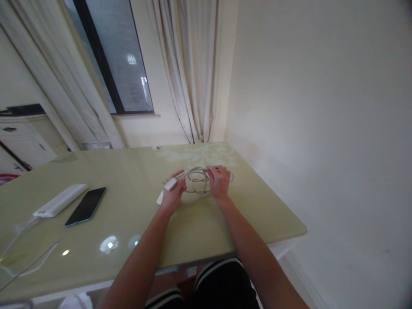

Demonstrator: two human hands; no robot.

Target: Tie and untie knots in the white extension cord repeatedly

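Observation:
A grey-white cable point(197, 179) lies in loose loops on the green glass table point(135, 201), near its far right part. My left hand point(174, 193) is closed on the cable's white plug end point(170, 184), which sticks out to the left of the fingers. My right hand point(219, 180) rests on the loops with its fingers curled over the strands, gripping them. Both hands sit close together on the coil.
A dark phone point(86, 206) lies face up at the left, beside a white power strip point(60, 200) whose leads point(19, 253) trail off the left front edge. A wall runs along the table's right side; curtains and a window stand behind.

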